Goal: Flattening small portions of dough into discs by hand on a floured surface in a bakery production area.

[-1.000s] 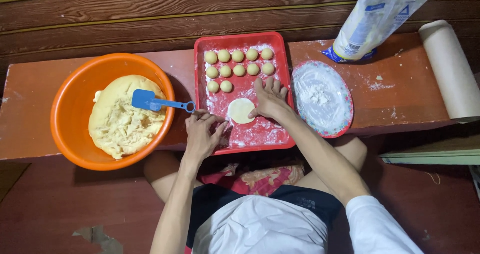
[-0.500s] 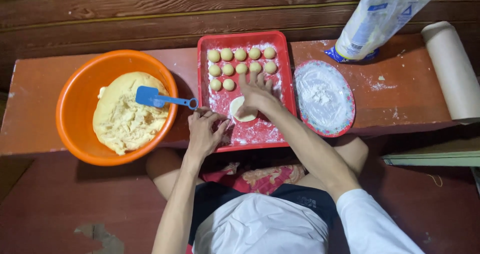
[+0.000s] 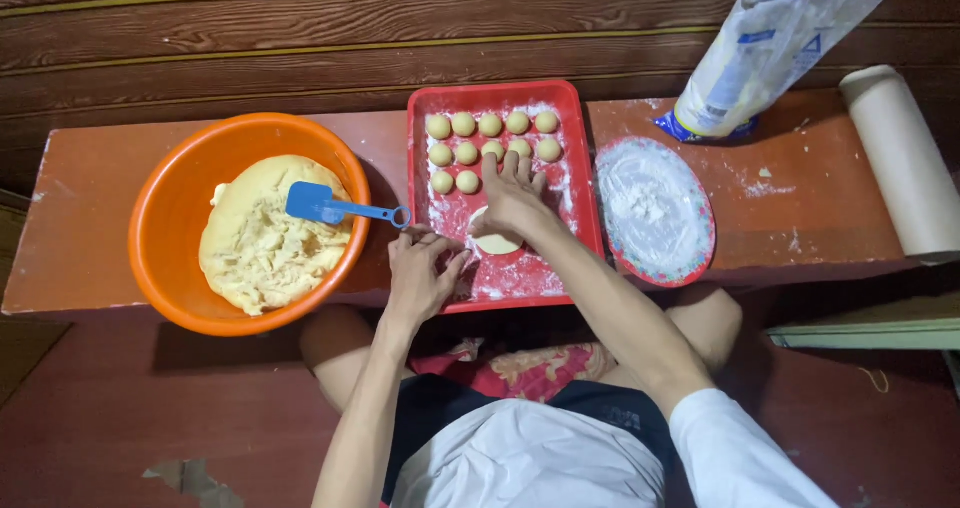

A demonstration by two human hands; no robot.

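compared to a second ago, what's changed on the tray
The right hand has slid over the flat dough disc, now pressing down on it with fingers spread. The left hand stays at the red tray edge. Dough balls, bowl and spatula unchanged.

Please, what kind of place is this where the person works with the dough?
Probably a home, not a bakery: the person sits on the floor at a low red-brown bench against a dark wooden plank wall. Plain household ware shows it too: an orange plastic basin of dough and a red tray.
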